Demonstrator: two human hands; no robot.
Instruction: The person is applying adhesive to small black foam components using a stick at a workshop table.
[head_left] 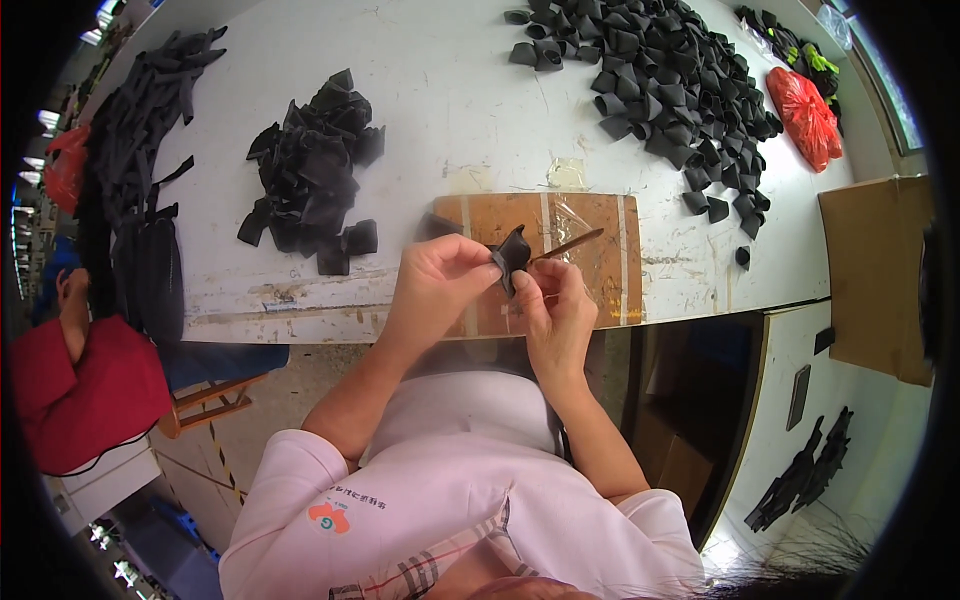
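Observation:
Between my two hands is a small curved piece of black sheet material (512, 252), its upper edge flared open. The fingertips of my left hand (440, 285) pinch its left side. My right hand (556, 308) grips its lower right side, thumb in front. A thin dark brown stick-like tool (574, 243) juts from the right fingers up and to the right; the rest of it is hidden in the hand. Both hands are over a brown cardboard sheet (610, 265) with strips of tape, at the table's near edge. Another dark piece (438, 226) lies by the left fingers.
Loose black pieces form a heap (318, 170) at left; curled ones make a larger pile (665, 75) at far right. Black strips (145, 110) line the left edge. A red plastic bag (803, 118) and cardboard box (878, 275) stand right. A person in red (95, 395) sits left.

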